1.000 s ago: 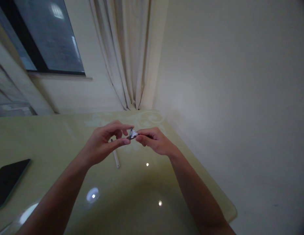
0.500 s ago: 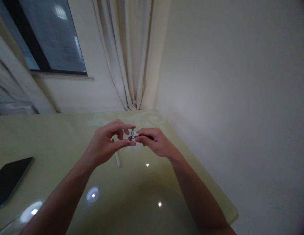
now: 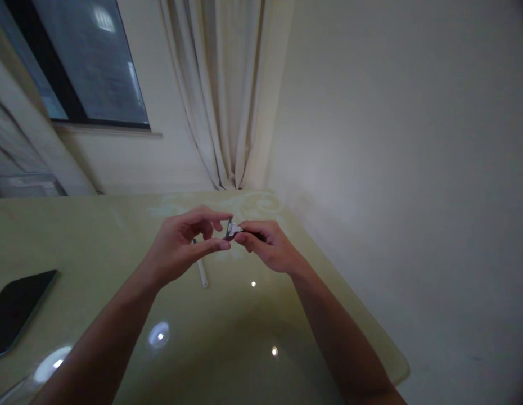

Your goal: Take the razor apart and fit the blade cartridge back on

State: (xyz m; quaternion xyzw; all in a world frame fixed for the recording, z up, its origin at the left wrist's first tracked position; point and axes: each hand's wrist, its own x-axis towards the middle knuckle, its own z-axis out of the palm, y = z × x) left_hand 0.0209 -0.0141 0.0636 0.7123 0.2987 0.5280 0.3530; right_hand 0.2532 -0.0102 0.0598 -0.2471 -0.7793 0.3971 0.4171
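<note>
Over the table my left hand (image 3: 183, 242) pinches a small, thin dark green piece (image 3: 229, 228) by its ends, between thumb and forefinger. Facing it, my right hand (image 3: 267, 243) is closed on a small silver and black object (image 3: 236, 229), whose light metallic end meets the thin piece. The object's dark part runs back under the right fingers and is partly hidden. Below my left hand a thin white stick (image 3: 202, 273) lies on the table, its dark upper end partly covered by the hand.
The glossy yellow-green table (image 3: 228, 337) reaches a wall on the right. A black flat tablet-like object (image 3: 19, 306) lies at the left. Behind the table hang pale curtains (image 3: 228, 101) beside a dark-framed window (image 3: 93, 62).
The thin piece has tilted slightly and shifted a little to the right at its top. My left thumb has drawn back slightly left. My right hand has barely moved.
</note>
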